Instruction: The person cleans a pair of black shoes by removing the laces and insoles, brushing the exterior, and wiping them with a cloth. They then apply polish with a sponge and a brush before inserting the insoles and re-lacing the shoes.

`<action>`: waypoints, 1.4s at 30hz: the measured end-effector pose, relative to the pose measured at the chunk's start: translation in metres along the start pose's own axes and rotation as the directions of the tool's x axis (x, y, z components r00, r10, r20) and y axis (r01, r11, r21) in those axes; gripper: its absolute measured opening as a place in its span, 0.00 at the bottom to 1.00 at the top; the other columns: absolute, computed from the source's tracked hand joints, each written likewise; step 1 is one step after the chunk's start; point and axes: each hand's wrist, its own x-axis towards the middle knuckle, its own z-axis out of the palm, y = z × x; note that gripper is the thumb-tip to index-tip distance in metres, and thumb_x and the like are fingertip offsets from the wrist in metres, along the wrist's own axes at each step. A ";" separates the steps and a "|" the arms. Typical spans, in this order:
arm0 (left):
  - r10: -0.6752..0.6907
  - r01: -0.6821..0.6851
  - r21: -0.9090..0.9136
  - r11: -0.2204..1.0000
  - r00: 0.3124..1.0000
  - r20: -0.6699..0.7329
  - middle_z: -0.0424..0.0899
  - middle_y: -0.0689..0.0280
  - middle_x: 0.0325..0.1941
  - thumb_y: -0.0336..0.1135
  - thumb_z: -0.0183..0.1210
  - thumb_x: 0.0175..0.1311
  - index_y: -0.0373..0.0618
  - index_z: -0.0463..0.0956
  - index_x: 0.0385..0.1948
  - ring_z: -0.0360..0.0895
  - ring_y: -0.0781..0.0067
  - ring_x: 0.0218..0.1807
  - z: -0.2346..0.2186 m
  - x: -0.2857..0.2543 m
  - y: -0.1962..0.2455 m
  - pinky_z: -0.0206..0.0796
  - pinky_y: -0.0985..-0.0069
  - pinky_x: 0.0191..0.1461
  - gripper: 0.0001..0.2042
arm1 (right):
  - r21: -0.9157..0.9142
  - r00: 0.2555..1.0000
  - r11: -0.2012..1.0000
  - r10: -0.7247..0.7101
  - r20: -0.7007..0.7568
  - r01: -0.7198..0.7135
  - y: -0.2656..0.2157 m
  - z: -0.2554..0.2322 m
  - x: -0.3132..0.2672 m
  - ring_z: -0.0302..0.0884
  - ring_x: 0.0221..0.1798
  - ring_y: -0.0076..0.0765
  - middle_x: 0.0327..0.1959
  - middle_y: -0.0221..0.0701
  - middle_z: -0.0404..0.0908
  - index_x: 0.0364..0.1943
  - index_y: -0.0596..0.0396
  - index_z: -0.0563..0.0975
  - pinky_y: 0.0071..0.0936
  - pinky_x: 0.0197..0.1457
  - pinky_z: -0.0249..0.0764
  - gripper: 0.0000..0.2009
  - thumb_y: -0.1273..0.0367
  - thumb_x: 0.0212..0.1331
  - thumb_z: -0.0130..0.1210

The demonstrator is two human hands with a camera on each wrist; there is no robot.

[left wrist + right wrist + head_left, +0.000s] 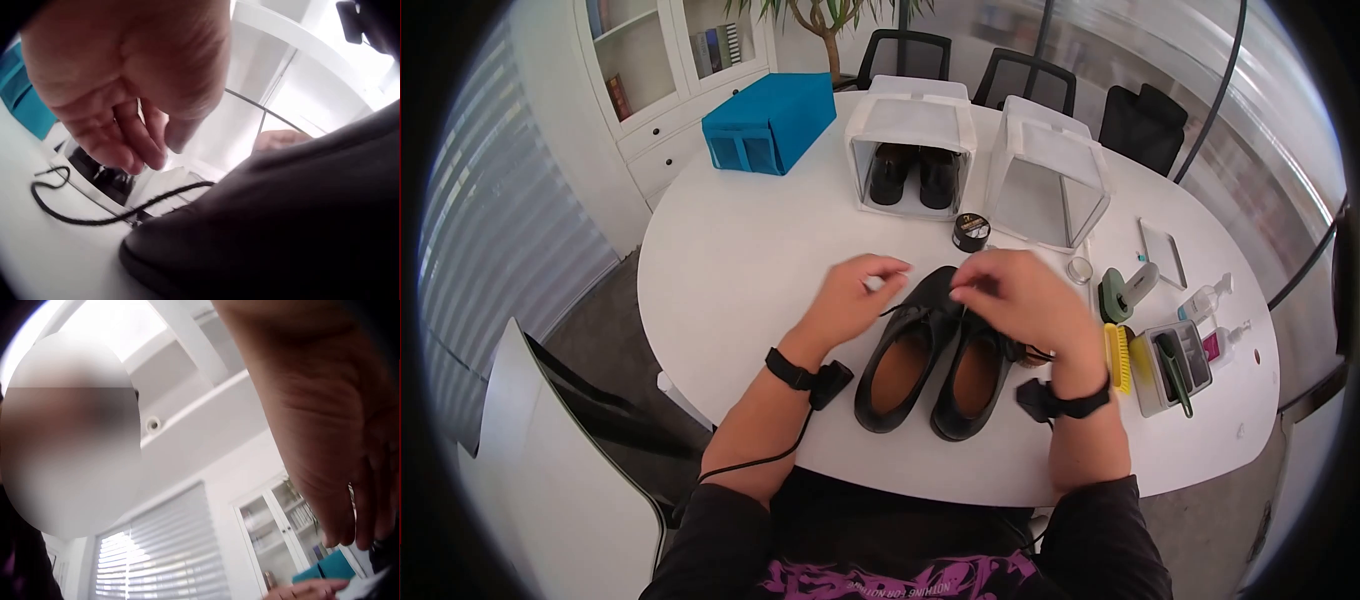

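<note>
Two black lace-up shoes with brown insoles stand side by side on the white table, toes pointing away: the left shoe (900,365) and the right shoe (975,385). The left hand (845,300) hovers beside the left shoe's laces, fingers loosely bent and apart from the thumb. In the left wrist view that hand (144,81) holds nothing, and a black lace (94,221) loops out below it. Above the right shoe's toe is the right hand (1025,300), its fingers bent downward; whether it pinches a lace is hidden. The right wrist view shows this hand (331,425) from the palm side.
Behind the shoes are a black round tin (971,232), a white box with dark shoes inside (910,110), another white box (1050,150) and a blue box (785,120). On the right lie a green brush (1112,295), a yellow brush (1117,357), bottles (1205,300) and a grey caddy (1160,390).
</note>
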 end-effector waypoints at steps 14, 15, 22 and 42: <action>0.049 -0.008 -0.141 0.990 0.957 0.286 0.91 0.60 0.48 0.32 0.71 0.77 0.42 0.92 0.46 0.87 0.67 0.47 0.018 -0.006 -0.003 0.79 0.70 0.50 0.05 | -0.163 0.972 0.978 -0.095 0.216 0.132 0.033 0.031 0.015 0.87 0.47 0.57 0.43 0.42 0.89 0.43 0.58 0.88 0.47 0.52 0.82 0.06 0.69 0.71 0.70; 0.046 -0.005 -0.144 0.990 0.959 0.281 0.91 0.60 0.48 0.32 0.71 0.77 0.42 0.92 0.46 0.87 0.67 0.47 0.019 -0.006 -0.003 0.79 0.70 0.50 0.05 | -0.149 0.970 0.978 -0.114 0.216 0.148 0.030 0.031 0.015 0.87 0.48 0.58 0.44 0.43 0.88 0.43 0.58 0.86 0.48 0.54 0.82 0.06 0.70 0.73 0.68; 0.172 -0.147 -0.128 0.981 0.963 0.209 0.89 0.58 0.48 0.31 0.67 0.79 0.40 0.87 0.46 0.87 0.62 0.49 0.021 -0.004 -0.011 0.79 0.68 0.53 0.05 | -0.144 0.968 0.974 -0.146 0.204 0.177 0.024 0.031 0.015 0.86 0.49 0.58 0.46 0.42 0.86 0.46 0.59 0.83 0.48 0.54 0.81 0.07 0.69 0.76 0.66; 0.199 -0.168 -0.155 0.973 0.957 0.212 0.86 0.66 0.55 0.28 0.65 0.83 0.44 0.87 0.56 0.82 0.75 0.54 0.030 0.001 -0.029 0.74 0.75 0.53 0.07 | -0.097 0.973 0.976 -0.180 0.147 0.196 0.024 0.025 0.015 0.85 0.49 0.58 0.47 0.43 0.84 0.49 0.59 0.82 0.46 0.54 0.81 0.06 0.70 0.79 0.64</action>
